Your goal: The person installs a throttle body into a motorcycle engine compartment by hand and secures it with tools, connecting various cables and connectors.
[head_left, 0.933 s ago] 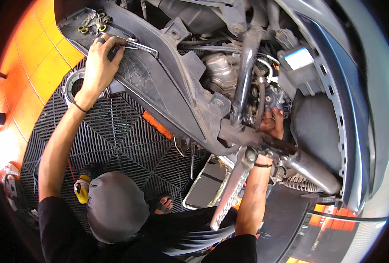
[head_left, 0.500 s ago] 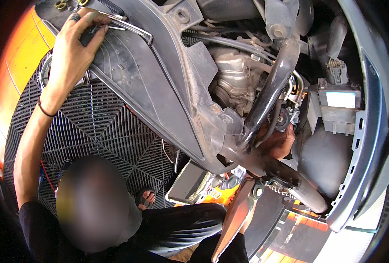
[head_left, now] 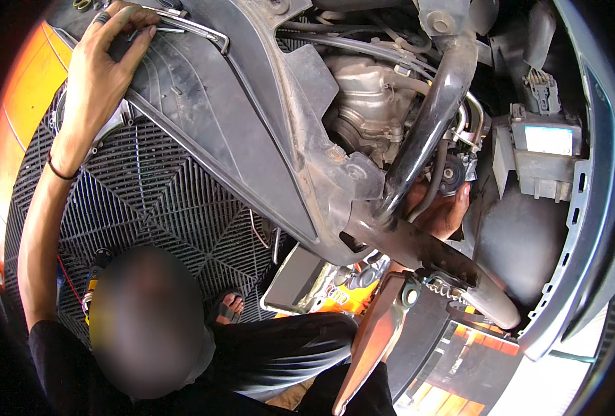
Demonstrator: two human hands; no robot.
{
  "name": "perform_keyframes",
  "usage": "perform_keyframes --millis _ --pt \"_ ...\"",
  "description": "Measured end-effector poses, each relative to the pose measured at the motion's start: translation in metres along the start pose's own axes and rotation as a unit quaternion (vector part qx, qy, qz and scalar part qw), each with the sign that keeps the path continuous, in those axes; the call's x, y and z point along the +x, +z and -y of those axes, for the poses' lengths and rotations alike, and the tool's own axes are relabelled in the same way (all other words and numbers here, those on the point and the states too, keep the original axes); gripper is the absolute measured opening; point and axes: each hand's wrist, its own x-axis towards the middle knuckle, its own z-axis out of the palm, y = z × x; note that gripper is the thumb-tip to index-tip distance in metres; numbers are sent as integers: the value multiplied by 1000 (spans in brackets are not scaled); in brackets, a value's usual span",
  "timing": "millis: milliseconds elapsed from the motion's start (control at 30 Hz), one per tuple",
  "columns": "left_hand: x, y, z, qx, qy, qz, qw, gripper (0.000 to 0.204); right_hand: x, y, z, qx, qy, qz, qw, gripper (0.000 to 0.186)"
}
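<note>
At the upper left my left hand (head_left: 106,59) bends its fingers round an L-shaped hex key (head_left: 200,31), over a dark plastic panel (head_left: 203,125). A shorter metal rod (head_left: 171,30) lies by the thumb tip. On the right, my right hand (head_left: 449,215) reaches in behind a black frame tube (head_left: 432,125). Its fingers curl round a carburetor-like metal part with a round black disc (head_left: 451,175), which hoses and a bent metal pipe adjoin. The tube and a hose cover part of this hand. Left of the tube sits the metal engine casing (head_left: 370,104).
A grey connector box (head_left: 547,163) and a bodywork edge (head_left: 578,201) border the right side. Below the frame are a spring (head_left: 449,295) and a brown-orange lever-like part (head_left: 373,340). A black slatted mat (head_left: 161,187) covers the floor; a tray (head_left: 297,281) holds loose parts.
The whole view has shifted slightly, with the panel and engine higher and further left. My right hand and the part in it show more clearly beside the tube. My left hand keeps its place on the hex key.
</note>
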Motion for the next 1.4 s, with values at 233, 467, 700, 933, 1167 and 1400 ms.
perform_keyframes --millis 233,467,700,933,1167,1400 --pt "3 -4 -6 -43 51 -14 998 20 -1 -2 -3 -211 -90 -135 964 58" --pt "3 -9 -12 -36 53 -43 997 14 9 -12 -10 -222 -58 -191 954 39" --pt "3 -3 -8 13 57 -44 997 16 7 -31 -9 -347 -66 -199 914 47" --pt "3 -17 -11 -119 89 -44 988 22 13 -68 -29 -487 -233 -95 836 62" --pt "3 -55 21 -303 -37 -7 952 21 -53 -19 6 -356 -156 -14 921 59" --pt "24 -78 6 -79 37 -19 996 23 -114 -19 34 -693 -141 -46 705 31"
